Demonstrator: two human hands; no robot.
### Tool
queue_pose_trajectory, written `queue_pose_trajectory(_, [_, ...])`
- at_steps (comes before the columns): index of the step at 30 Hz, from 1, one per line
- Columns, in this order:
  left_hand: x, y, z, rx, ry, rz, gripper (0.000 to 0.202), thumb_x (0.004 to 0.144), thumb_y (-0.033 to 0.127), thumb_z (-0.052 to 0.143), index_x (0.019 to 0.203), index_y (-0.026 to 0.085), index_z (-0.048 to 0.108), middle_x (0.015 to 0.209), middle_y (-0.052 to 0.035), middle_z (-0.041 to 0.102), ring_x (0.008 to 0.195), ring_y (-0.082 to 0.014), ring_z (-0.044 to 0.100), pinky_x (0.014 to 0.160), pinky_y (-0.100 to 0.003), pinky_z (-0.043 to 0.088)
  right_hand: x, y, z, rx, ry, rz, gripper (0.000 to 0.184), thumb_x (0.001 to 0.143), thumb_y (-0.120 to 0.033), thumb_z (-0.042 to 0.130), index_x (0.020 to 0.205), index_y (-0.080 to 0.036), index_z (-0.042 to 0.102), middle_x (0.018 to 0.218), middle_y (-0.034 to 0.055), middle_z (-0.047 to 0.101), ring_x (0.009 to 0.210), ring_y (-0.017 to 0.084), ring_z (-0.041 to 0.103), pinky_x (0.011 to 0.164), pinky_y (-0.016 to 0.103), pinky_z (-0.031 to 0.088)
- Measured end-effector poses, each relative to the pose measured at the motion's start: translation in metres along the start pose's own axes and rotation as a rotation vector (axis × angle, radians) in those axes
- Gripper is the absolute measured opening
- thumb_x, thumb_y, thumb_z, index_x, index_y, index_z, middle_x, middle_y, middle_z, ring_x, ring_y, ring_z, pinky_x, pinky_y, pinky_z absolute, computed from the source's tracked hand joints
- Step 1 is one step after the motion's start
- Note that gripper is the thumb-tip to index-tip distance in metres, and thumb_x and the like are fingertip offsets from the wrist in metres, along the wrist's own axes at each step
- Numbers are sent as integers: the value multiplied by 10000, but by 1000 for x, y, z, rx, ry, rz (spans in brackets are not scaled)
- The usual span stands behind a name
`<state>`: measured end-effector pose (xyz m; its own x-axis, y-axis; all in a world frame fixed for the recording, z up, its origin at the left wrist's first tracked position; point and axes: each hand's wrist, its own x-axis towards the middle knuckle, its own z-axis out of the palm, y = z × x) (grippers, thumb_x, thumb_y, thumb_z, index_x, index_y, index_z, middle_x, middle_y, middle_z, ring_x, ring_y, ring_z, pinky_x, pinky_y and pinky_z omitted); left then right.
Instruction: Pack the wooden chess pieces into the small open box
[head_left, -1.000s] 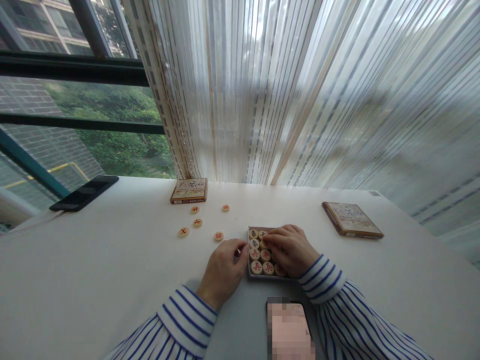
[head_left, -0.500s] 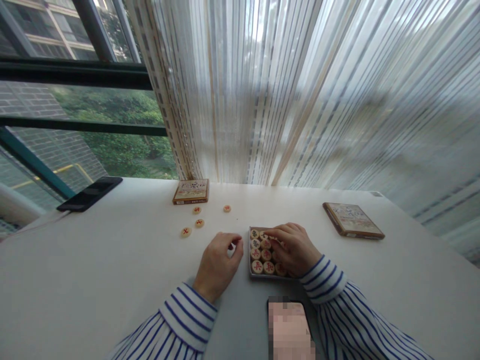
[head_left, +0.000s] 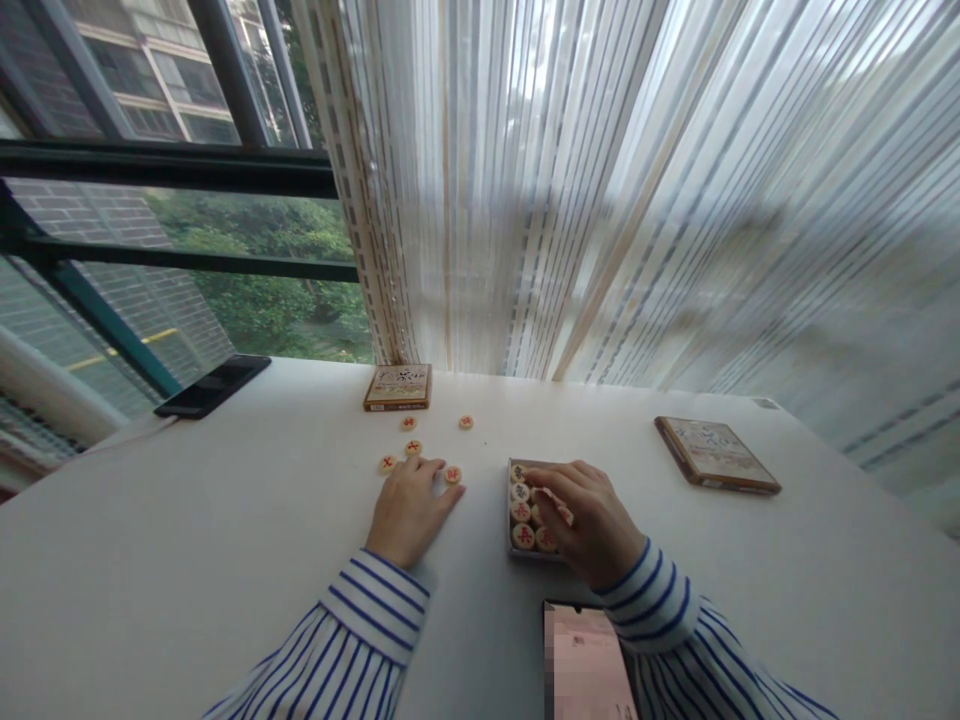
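My left hand [head_left: 409, 512] rests on the white table with its fingers apart. A round wooden Chinese chess piece [head_left: 453, 475] with a red character lies flat between its thumb and index finger. Just beyond that hand are two more pieces, one with a red cross-like mark [head_left: 387, 463] and another [head_left: 413, 448] behind it. My right hand [head_left: 592, 520] is over a shallow open box [head_left: 510, 540] filled with rows of red and black pieces. Its thumb and index finger come together at the box's upper left; whatever is between them is hidden. The hand covers much of the box.
Two more red pieces lie farther back, one left [head_left: 408, 424] and one right [head_left: 466, 422]. A flat printed box [head_left: 398, 388] stands behind them, and a similar box [head_left: 718, 455] is at right. One phone [head_left: 214, 388] is at far left, another [head_left: 589, 660] near me.
My left hand has moved left and opened, with a chess piece now lying on the table at its fingertips. My right hand stays over the box, its fingers slightly shifted. The view has turned slightly left.
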<state>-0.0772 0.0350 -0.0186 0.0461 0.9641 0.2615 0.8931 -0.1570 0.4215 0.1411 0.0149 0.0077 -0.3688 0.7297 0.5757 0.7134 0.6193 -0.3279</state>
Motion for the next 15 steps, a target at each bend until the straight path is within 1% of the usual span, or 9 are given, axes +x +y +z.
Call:
queue_pose_trajectory(4, [2, 1, 0, -22, -13, 22, 305, 797, 359, 506, 920, 137, 675, 874, -91, 617, 864, -234, 570, 822, -369, 432, -3, -2, 2, -2, 17, 2, 208, 799, -137, 476, 942, -190, 618, 896, 62, 681, 837, 201, 573, 751, 359, 409])
queue_pose_trajectory(8, [1, 1, 0, -85, 20, 68, 272, 803, 321, 496, 909, 134, 662, 877, -94, 626, 866, -230, 564, 815, -370, 435, -6, 1, 2, -18, 39, -6, 211, 801, -127, 473, 951, -179, 612, 864, 65, 677, 811, 196, 570, 739, 354, 414])
queue_pose_trajectory(10, [0, 3, 0, -166, 47, 96, 249, 785, 307, 519, 916, 139, 647, 893, -87, 638, 857, -218, 567, 808, -362, 441, -8, 2, 1, -22, 56, -13, 198, 806, -129, 475, 939, -177, 614, 839, 62, 676, 787, 189, 569, 724, 343, 416])
queue_pose_trajectory(12, [-2, 6, 0, -280, 53, 97, 242, 766, 308, 544, 932, 154, 630, 903, -68, 650, 810, -192, 578, 772, -337, 458, -8, 2, 0, -23, 77, -16, 178, 807, -131, 481, 914, -175, 618, 812, 57, 673, 763, 182, 566, 710, 333, 417])
queue_pose_trajectory(15, [-5, 16, 0, -459, 4, 48, 257, 753, 325, 566, 954, 173, 617, 849, -36, 664, 720, -157, 588, 691, -292, 472, -9, 2, 0, -22, 96, -18, 162, 803, -135, 489, 887, -172, 622, 779, 52, 665, 730, 173, 558, 688, 320, 417])
